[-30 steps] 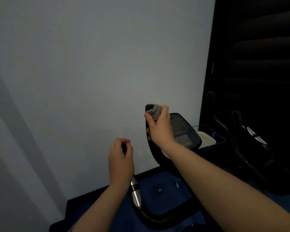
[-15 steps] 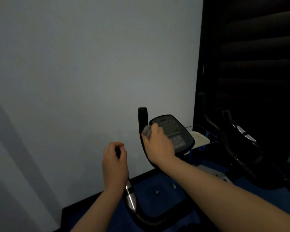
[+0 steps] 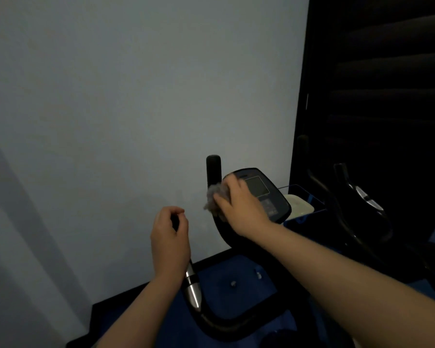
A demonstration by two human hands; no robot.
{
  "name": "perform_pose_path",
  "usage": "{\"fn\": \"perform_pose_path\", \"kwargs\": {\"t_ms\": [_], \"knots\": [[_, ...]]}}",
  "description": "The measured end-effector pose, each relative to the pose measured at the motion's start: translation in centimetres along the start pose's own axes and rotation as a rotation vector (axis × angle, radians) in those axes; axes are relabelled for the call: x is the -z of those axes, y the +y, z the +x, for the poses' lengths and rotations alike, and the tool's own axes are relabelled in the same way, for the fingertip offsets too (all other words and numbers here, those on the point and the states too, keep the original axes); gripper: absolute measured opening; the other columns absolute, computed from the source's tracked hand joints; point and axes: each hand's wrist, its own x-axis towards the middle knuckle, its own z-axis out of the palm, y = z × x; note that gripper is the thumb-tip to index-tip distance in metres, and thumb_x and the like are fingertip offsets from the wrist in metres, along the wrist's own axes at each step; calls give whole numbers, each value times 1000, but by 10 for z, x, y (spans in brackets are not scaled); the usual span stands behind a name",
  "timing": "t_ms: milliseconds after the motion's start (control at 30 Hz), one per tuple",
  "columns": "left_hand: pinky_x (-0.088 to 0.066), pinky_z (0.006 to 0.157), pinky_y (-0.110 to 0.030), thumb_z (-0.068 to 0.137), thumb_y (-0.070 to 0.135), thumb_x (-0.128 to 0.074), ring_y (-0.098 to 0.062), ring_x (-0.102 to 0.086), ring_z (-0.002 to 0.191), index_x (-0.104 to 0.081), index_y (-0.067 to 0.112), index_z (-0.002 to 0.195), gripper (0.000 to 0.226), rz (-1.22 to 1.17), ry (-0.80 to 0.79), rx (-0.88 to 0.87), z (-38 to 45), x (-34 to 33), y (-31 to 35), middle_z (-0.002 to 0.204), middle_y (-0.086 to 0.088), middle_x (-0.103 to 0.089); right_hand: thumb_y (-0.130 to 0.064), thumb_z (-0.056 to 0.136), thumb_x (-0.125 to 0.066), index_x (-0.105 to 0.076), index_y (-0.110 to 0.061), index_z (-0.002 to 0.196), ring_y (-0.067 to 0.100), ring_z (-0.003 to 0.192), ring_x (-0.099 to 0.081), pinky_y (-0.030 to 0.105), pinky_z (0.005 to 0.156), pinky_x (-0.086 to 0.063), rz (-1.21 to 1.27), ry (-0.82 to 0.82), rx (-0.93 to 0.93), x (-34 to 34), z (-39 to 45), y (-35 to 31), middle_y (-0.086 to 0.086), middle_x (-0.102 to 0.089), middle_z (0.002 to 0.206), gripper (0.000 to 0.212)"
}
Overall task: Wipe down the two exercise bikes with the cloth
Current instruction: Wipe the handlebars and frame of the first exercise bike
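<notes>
A black exercise bike stands in front of me, with a curved handlebar (image 3: pixel 219 322) and a console (image 3: pixel 259 189) that has a dark screen. My left hand (image 3: pixel 170 237) is closed around the left handlebar grip, just above its silver sensor (image 3: pixel 193 288). My right hand (image 3: pixel 239 204) presses a crumpled grey cloth (image 3: pixel 215 197) against the console's left edge, below the upright right grip (image 3: pixel 213 169). A second black bike (image 3: pixel 357 212) stands to the right in deep shadow.
A pale wall (image 3: pixel 126 109) rises close behind the bike. A dark panel (image 3: pixel 382 71) fills the right side. The floor (image 3: pixel 226 277) is blue. A white object (image 3: pixel 298 203) in a blue-edged holder lies between the two bikes.
My right hand has carried the cloth down from the top of the upright grip to the console's left edge. My left hand has kept its hold on the left grip.
</notes>
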Motion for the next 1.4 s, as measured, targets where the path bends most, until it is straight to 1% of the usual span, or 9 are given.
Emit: {"fn": "perform_pose_path", "kwargs": {"t_ms": [167, 367, 567, 733, 833, 1000, 1167, 1300, 1400], "knots": [[-53, 73, -41, 95, 13, -53, -21, -60, 80, -60, 19, 94, 10, -1, -18, 2, 0, 2, -2, 87, -3, -61, -31, 96, -54, -50, -24, 104, 20, 84, -53, 33, 61, -48, -10, 76, 110, -9, -4, -13, -2, -39, 109, 11], [-53, 73, -45, 95, 13, -54, -21, -60, 78, -59, 21, 92, 10, 6, -12, -13, 0, 2, -2, 86, -3, -61, -32, 91, -63, -58, -30, 102, 12, 89, -52, 29, 79, -43, 31, -377, 177, 26, -14, 17, -4, -43, 104, 12], [-53, 78, -48, 96, 15, -53, -21, -60, 83, -60, 17, 96, 7, 28, -27, 7, 0, 3, -1, 93, -4, -61, -23, 93, -63, -61, -18, 103, 15, 95, -54, 9, 77, -39, 407, -254, -30, 16, -48, 23, 12, -50, 110, 12], [-30, 101, -18, 99, 22, -51, -8, -45, 118, -56, 24, 122, 23, 71, -136, 66, -8, 13, 22, 129, -2, -48, -40, 100, -45, -60, -26, 91, 20, 102, -59, 33, 89, -45, 635, -362, -162, 42, -59, 16, 8, -60, 109, 22], [-17, 112, -26, 97, 42, -48, -6, -30, 137, -52, 39, 126, 30, 113, -216, -43, -23, 31, 50, 148, 10, -38, -35, 102, -43, -60, -25, 90, 12, 88, -62, 28, 79, -45, 739, -465, -140, 51, -65, -3, -1, -64, 93, 23], [-50, 85, -18, 82, 41, -69, -1, -62, 103, -62, 29, 119, 39, -129, -437, 39, -62, 58, 85, 110, 17, -66, -31, 101, -46, -58, -18, 93, 7, 75, -60, 20, 66, -48, 864, -506, -45, 57, -68, -31, -3, -64, 81, 20], [-47, 68, -11, 86, 11, -69, 0, -64, 79, -66, 19, 97, 14, 3, -243, 88, -83, 98, 88, 88, 12, -70, -31, 99, -52, -62, -24, 91, 9, 72, -64, 25, 64, -50, 848, -491, 48, 37, -78, -55, 2, -69, 76, 14], [-47, 64, -21, 88, 14, -66, -4, -61, 69, -70, 16, 81, 8, 181, -219, 142, -100, 141, 88, 73, 7, -68, -35, 96, -55, -60, -29, 92, 6, 59, -52, 25, 59, -42, 675, -553, 176, 17, -89, -65, 0, -57, 60, 10], [-42, 58, -14, 91, 14, -62, 2, -55, 59, -68, 15, 74, 18, 233, -170, 155, -108, 165, 88, 61, 14, -63, -44, 92, -58, -60, -29, 90, 7, 69, -59, 27, 67, -46, 596, -636, 212, 11, -96, -75, 5, -65, 75, 16]]}}
